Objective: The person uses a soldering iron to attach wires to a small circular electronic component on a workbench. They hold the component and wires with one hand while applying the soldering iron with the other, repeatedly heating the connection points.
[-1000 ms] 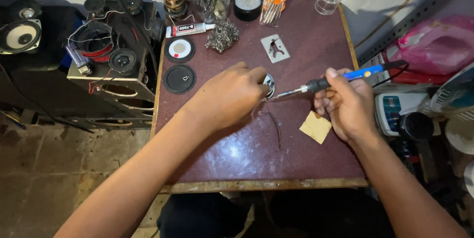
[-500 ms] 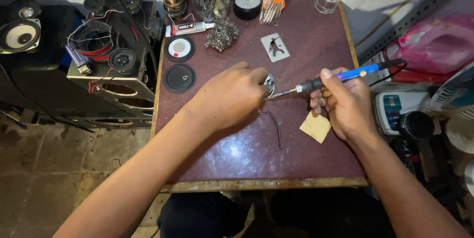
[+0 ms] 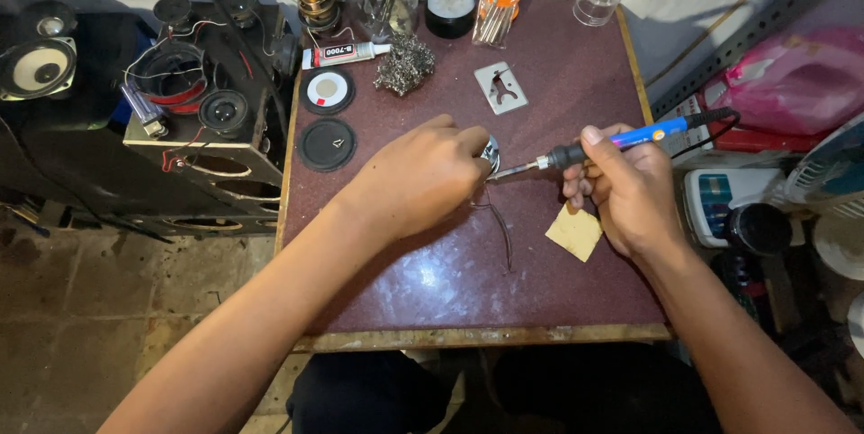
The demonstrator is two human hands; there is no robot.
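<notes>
Though mostly hidden under the curled left hand (image 3: pixel 423 177), a small metal part (image 3: pixel 490 153); right hand (image 3: pixel 625 195) gripping soldering iron (image 3: pixel 612 141).

hands (image 3: pixel 423 177), soldering iron (image 3: pixel 612 143), small speaker (image 3: pixel 490 153)

Maroon table (image 3: pixel 558 83): yellow sponge (image 3: pixel 574 231), two black discs (image 3: pixel 327 144), metal plate (image 3: pixel 501 87).

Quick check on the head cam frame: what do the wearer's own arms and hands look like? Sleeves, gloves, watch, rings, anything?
Both arms are bare from the bottom edge of the frame to the fingertips; no sleeve shows. The left hand and the right hand wear no gloves. No watch, band or bracelet shows at either wrist, and no ring on the visible fingers. No tape, markings or cables on the arms.
</notes>
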